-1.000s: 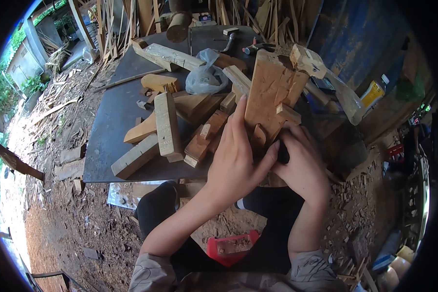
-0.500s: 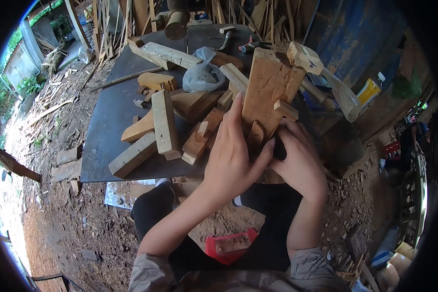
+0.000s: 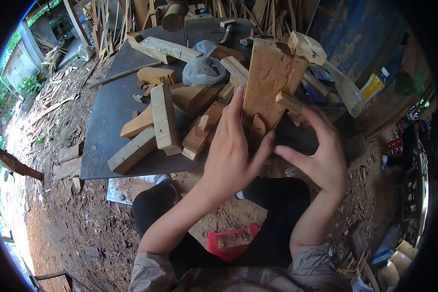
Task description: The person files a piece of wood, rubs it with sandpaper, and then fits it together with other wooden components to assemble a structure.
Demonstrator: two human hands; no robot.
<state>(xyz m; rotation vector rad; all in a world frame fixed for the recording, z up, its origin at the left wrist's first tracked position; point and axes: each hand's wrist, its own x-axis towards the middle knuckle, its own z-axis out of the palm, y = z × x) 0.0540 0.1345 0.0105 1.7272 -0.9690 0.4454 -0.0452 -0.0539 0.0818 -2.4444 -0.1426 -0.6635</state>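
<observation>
A broad wooden block (image 3: 265,80) stands tilted at the table's front right, with a small crosspiece (image 3: 287,101) jutting from its right side and a rounded wooden wedge (image 3: 258,125) near its lower end. My left hand (image 3: 228,148) grips its lower left, index finger along the edge and thumb by the bottom. My right hand (image 3: 322,155) is just right of the block, thumb and fingers spread apart. Its fingertips are close to the crosspiece; whether they touch is hidden. Left of my left hand lies a smaller wooden piece with a raised peg (image 3: 202,130).
Wooden blocks (image 3: 164,119), a plastic bag (image 3: 203,68) and a long stick (image 3: 124,74) lie on the dark table (image 3: 102,131). A mallet-like wooden head (image 3: 306,47) is behind the block. Below, a red stool (image 3: 233,243) stands among wood chips.
My right hand has drawn away to the right from the block's lower end, and its fingers have spread. My left hand keeps its hold on the block.
</observation>
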